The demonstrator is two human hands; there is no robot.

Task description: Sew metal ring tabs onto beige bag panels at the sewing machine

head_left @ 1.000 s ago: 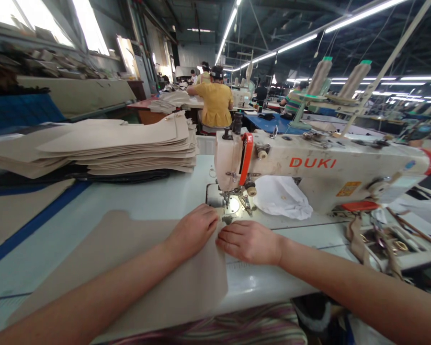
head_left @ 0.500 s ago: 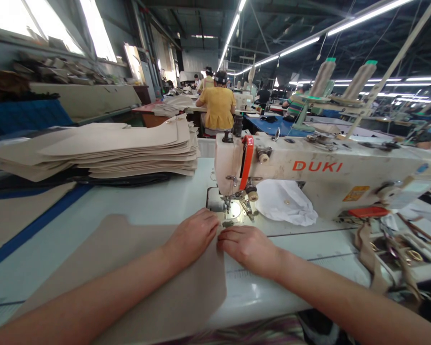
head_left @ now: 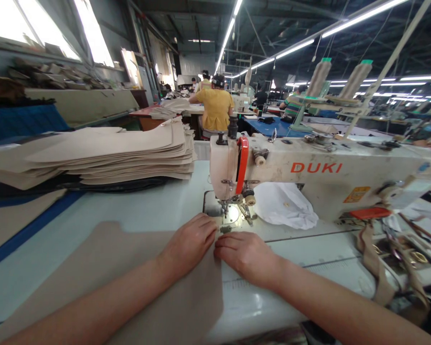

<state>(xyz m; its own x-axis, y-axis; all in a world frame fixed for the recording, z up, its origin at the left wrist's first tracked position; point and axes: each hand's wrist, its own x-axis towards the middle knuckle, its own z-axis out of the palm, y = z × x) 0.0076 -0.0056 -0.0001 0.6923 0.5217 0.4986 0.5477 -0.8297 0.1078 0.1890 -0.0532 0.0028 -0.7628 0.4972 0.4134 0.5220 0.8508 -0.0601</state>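
A flat beige fabric piece lies on the white sewing table in front of me. My left hand rests on its far right corner with curled fingers, pinching the edge. My right hand meets it from the right, fingertips pressed on the same edge. Both hands sit just before the needle and presser foot of a white DUKI sewing machine. The fingertips hide the edge itself.
A tall stack of beige cut pieces sits at the back left. A crumpled white cloth lies under the machine arm. Straps and metal rings are at the right. A person in a yellow shirt sits ahead, back turned.
Both hands stay together on the fabric edge just in front of the needle. The view has shifted slightly, and the hands look a little nearer to me.
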